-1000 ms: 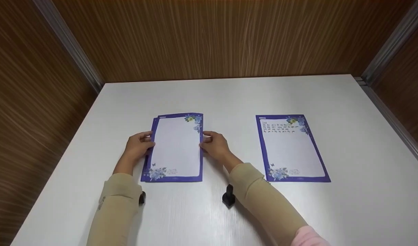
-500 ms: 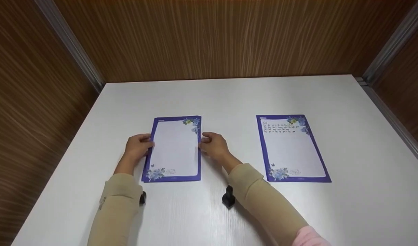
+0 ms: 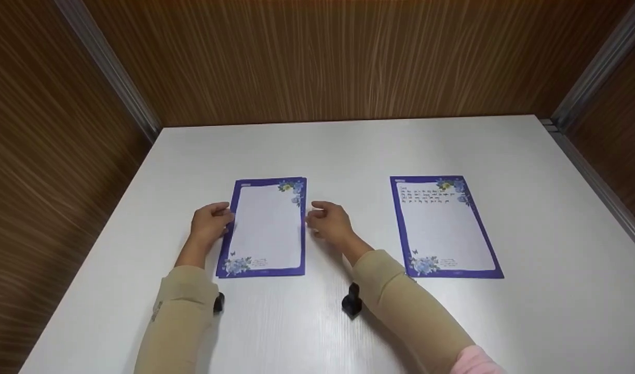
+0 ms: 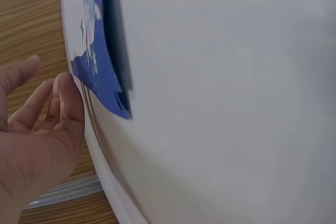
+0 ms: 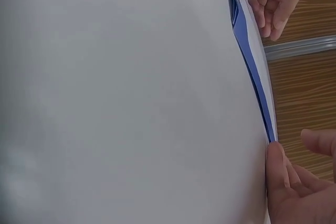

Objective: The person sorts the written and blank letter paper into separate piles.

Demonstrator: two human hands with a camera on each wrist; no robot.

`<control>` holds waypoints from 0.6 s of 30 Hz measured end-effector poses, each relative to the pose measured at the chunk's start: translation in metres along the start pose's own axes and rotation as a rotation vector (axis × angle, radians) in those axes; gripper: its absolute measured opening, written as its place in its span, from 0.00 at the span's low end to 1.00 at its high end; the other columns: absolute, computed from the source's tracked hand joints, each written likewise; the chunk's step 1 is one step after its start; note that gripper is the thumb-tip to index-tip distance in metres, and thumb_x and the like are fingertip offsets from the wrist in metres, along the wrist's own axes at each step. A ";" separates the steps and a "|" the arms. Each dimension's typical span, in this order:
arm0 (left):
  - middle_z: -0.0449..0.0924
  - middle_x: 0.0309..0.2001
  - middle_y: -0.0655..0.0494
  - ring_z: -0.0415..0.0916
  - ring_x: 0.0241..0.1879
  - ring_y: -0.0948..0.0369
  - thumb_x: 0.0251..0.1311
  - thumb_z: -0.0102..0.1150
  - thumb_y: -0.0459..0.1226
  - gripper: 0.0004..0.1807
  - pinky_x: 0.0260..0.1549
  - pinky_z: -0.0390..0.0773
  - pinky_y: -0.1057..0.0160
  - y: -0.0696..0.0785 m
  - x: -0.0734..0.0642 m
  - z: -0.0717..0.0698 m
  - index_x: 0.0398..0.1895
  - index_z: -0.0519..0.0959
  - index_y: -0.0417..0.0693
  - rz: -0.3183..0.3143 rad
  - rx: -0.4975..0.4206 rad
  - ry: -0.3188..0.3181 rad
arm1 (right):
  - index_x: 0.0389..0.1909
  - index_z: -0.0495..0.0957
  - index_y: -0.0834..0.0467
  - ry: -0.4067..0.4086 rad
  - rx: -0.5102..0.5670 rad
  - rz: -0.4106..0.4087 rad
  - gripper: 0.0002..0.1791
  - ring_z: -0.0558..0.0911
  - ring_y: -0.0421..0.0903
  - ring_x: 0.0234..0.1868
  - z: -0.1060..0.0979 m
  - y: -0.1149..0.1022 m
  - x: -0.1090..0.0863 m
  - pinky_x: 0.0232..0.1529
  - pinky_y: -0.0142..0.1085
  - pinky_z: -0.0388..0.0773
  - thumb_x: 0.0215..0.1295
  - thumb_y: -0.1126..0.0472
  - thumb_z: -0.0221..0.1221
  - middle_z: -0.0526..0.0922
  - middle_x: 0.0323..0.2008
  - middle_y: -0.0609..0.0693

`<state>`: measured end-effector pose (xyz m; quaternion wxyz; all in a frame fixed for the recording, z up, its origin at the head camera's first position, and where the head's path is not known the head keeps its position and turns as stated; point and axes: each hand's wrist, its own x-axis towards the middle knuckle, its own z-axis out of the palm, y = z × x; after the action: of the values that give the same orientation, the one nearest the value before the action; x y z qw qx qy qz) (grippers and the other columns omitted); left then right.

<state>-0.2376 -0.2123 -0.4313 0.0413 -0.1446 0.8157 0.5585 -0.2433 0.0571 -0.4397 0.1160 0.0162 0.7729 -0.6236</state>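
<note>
A stack of purple-bordered letter paper with blue flowers in its corners lies on the white table, its sheets nearly lined up. My left hand is at the stack's left edge, thumb at the paper, fingers relaxed and apart. In the left wrist view a fingertip of the left hand meets the purple edge of the paper. On the other side, my right hand is beside the right edge, fingers loosely bent and gripping nothing. The right wrist view shows the right hand near the stack's edge.
To the right lies a matching sheet with several handwritten lines at its top. Black wrist devices sit under the sleeves. Wood-grain panels enclose the white table at the back and sides.
The raised, offset top sheet has come down onto the stack and shifted slightly left, so the edges line up more closely. My right hand has drawn back slightly from the right edge.
</note>
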 end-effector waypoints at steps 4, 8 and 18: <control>0.71 0.56 0.41 0.73 0.52 0.53 0.66 0.53 0.32 0.25 0.49 0.76 0.61 0.003 -0.001 0.009 0.66 0.66 0.35 0.014 -0.026 -0.023 | 0.64 0.68 0.63 0.004 0.052 0.022 0.27 0.83 0.49 0.42 -0.007 0.001 0.000 0.41 0.39 0.82 0.63 0.67 0.59 0.80 0.47 0.56; 0.72 0.57 0.42 0.73 0.54 0.51 0.66 0.54 0.33 0.26 0.51 0.76 0.59 0.009 -0.004 0.022 0.66 0.66 0.38 0.023 -0.045 -0.068 | 0.64 0.67 0.62 0.001 0.084 0.017 0.28 0.83 0.49 0.42 -0.017 0.002 0.001 0.41 0.40 0.81 0.63 0.68 0.59 0.81 0.46 0.56; 0.74 0.56 0.49 0.75 0.53 0.55 0.63 0.59 0.36 0.26 0.49 0.77 0.61 0.023 -0.007 0.059 0.65 0.69 0.44 0.029 -0.029 -0.162 | 0.66 0.66 0.62 -0.033 0.106 0.005 0.29 0.83 0.50 0.43 -0.048 0.009 0.002 0.43 0.40 0.81 0.63 0.68 0.60 0.81 0.48 0.58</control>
<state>-0.2434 -0.1490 -0.4314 0.0970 -0.0878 0.8034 0.5809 -0.2515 0.1052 -0.4394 0.1292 0.0141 0.7368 -0.6635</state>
